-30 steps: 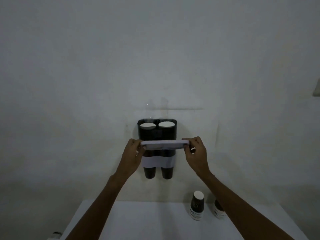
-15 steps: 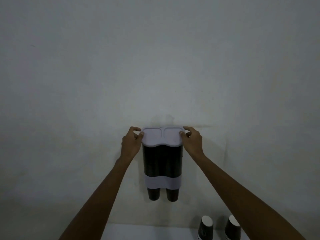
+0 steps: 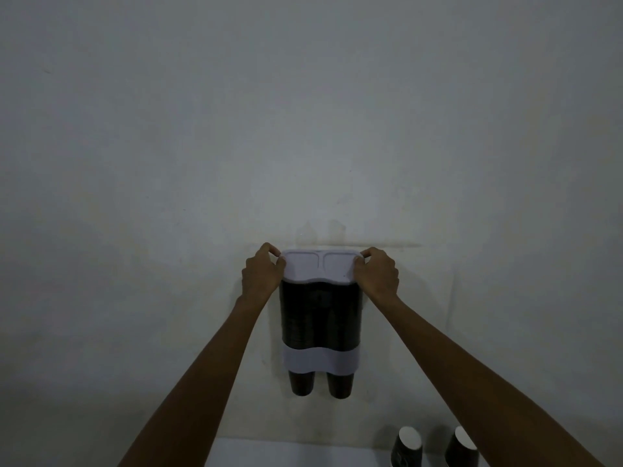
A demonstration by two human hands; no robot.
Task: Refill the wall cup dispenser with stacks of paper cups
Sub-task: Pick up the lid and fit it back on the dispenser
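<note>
Cups (image 3: 319,318) fill both dark tubes of the wall dispenser (image 3: 320,360), which hangs between the two hands, and one cup bottom pokes out below each tube. The left hand (image 3: 261,276) pinches the left end of the pale lid (image 3: 319,267), thumb on top and fingers curled behind; the right hand (image 3: 377,276) pinches the right end the same way. With the lid sitting level on the dispenser's top, the refill looks all but done: only pressing it home and letting go seems left. Below and to the right of the right hand, two spare cups (image 3: 406,448) stand on a white surface (image 3: 286,455), well apart from the dispenser. Behind everything is a plain, dim wall (image 3: 303,129), faintly marked just above the lid.
</note>
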